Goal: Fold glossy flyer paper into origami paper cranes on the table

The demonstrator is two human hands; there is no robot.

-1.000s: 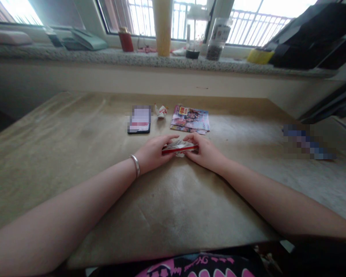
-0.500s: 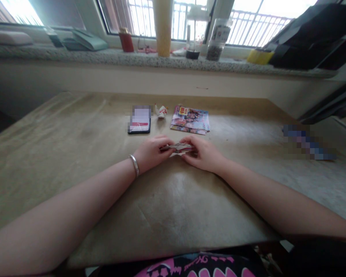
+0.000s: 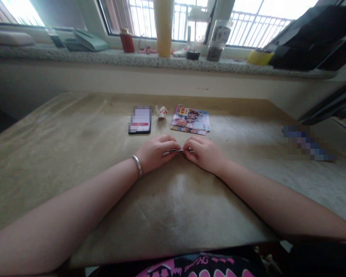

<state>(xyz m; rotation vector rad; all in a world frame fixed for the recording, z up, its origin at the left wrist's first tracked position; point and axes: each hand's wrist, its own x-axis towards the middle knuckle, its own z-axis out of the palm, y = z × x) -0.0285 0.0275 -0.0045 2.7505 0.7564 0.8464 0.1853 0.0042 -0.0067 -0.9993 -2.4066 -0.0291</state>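
Above the middle of the table, my left hand [image 3: 161, 152] pinches one end of a thin folded paper [image 3: 175, 150]. A silver bangle [image 3: 137, 165] circles the left wrist. My right hand [image 3: 203, 154] grips the other end, fingers curled over the top and thumb below. The fingertips of both hands nearly meet, and most of the paper is hidden by them; only a narrow edge shows. Just beyond the hands lies a small stack of colourful printed leaflets [image 3: 192, 118].
Left of the leaflets are a crumpled white and red paper piece [image 3: 162, 112] and a phone [image 3: 140, 120], partly blurred. A pixelated flat item [image 3: 308, 143] lies at the table's right. Bottles and containers, including a red one [image 3: 127, 40], line the stone windowsill [image 3: 98, 55].
The hands have come closer together at the fingertips. The paper, which bulged open between them before, now looks flattened and shows only its edge.
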